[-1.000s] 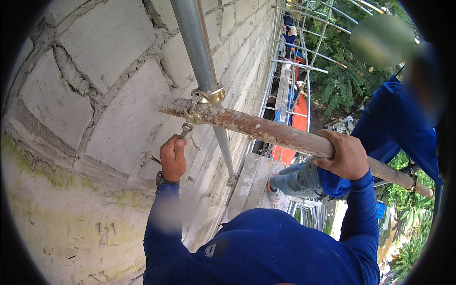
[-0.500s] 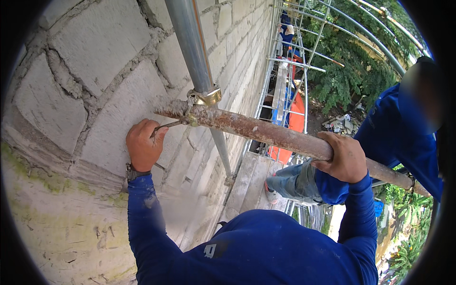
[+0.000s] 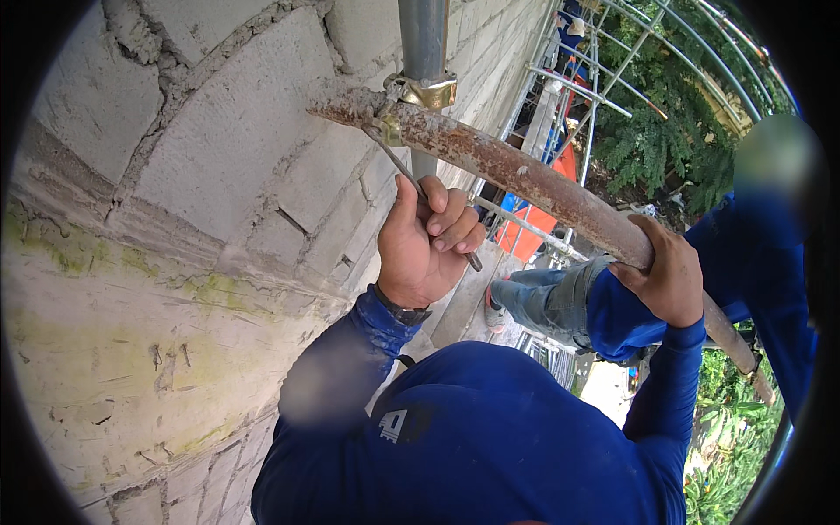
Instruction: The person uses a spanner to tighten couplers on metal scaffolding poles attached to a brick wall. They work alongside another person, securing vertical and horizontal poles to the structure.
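A rusty scaffold pipe (image 3: 516, 173) runs from the block wall out to the right. Near its wall end a brass-coloured scaffold clamp (image 3: 426, 91) joins it to an upright grey steel tube (image 3: 423, 39). My left hand (image 3: 426, 241) is closed round the handle of a thin metal wrench (image 3: 398, 164), whose upper end meets the clamp's underside. The handle's lower end sticks out below my fingers. Farther along the rusty pipe, my right hand (image 3: 669, 276) grips it from above, the fingers over its top.
The rough block wall (image 3: 227, 122) fills the left. A co-worker in blue (image 3: 744, 254) stands close at the right, beside the pipe. Below are narrow planks (image 3: 464, 311), an orange sheet (image 3: 564, 166), scaffold tubes (image 3: 612, 74) and trees (image 3: 647, 131).
My left hand has swung away from the wall, toward me and to the right, turning the wrench handle with it. My right hand still holds the pipe. The view has shifted a little.
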The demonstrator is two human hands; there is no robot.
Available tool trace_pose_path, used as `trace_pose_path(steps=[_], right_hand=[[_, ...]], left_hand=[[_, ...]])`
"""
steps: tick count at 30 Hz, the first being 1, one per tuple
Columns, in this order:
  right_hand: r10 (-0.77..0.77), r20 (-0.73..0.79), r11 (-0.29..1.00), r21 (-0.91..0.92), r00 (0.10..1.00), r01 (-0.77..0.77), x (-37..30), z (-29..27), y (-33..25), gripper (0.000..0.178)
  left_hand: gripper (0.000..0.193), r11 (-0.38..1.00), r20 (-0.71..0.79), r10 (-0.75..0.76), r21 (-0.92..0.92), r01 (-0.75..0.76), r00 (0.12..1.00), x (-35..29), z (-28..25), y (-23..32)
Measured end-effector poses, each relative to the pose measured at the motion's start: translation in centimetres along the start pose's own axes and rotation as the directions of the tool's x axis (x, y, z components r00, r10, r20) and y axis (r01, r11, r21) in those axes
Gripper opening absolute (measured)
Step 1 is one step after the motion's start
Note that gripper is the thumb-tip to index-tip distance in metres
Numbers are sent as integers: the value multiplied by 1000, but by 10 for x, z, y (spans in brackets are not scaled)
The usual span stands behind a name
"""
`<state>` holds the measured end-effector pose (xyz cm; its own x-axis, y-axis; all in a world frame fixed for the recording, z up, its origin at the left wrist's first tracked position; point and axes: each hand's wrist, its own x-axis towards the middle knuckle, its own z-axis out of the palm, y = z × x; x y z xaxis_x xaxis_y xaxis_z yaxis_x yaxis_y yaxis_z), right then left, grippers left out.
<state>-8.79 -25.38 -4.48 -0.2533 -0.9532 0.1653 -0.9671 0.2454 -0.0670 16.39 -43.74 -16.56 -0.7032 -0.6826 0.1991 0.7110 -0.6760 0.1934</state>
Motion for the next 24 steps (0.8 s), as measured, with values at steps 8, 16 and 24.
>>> trace_pose_path(steps=[8,16,24], right_hand=[[3,-13,1000,13,1000,-3,2,4,-1,65],[8,22,999,35,1000,-9,-1,15,10,66],[52,-3,988,-148,999,-52,-11,30,45,72]], left_hand=[[48,507,-65,375,849,-146,925,-40,-66,73],[48,-174,196,413,975,-135,889,-37,-57,116],[50,-188,173,404,977,-103,898,-58,-100,109]])
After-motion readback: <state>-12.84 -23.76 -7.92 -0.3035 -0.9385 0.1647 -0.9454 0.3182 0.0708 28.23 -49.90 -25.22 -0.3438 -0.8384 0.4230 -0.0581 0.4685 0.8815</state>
